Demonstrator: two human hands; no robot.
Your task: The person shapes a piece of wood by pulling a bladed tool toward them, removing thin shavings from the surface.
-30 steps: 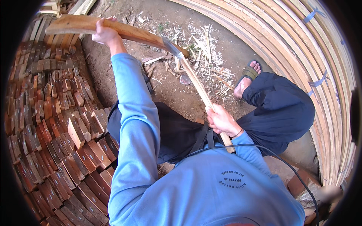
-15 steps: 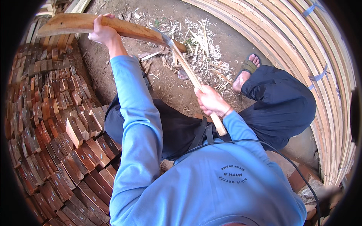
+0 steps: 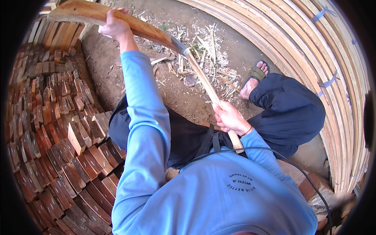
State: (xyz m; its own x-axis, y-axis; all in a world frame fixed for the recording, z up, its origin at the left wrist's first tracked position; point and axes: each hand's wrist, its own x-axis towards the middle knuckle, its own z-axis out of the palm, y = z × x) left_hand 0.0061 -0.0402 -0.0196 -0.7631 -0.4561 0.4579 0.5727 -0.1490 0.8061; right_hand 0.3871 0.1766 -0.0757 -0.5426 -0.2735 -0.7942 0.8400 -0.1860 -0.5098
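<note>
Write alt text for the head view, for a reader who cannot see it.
A seated person's left hand grips a long curved piece of wood while the right hand holds the pale handle of an adze-like tool whose metal head meets the wood. Wood shavings litter the dirt; stacked reddish wood blocks lie left, bundled pale slats right.

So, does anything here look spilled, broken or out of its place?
Pale wood shavings and splinters lie scattered over the dirt ground, below the metal blade of the long-handled tool. Otherwise nothing stands out: the left hand grips the curved brown wooden piece, the right hand the pale handle.
</note>
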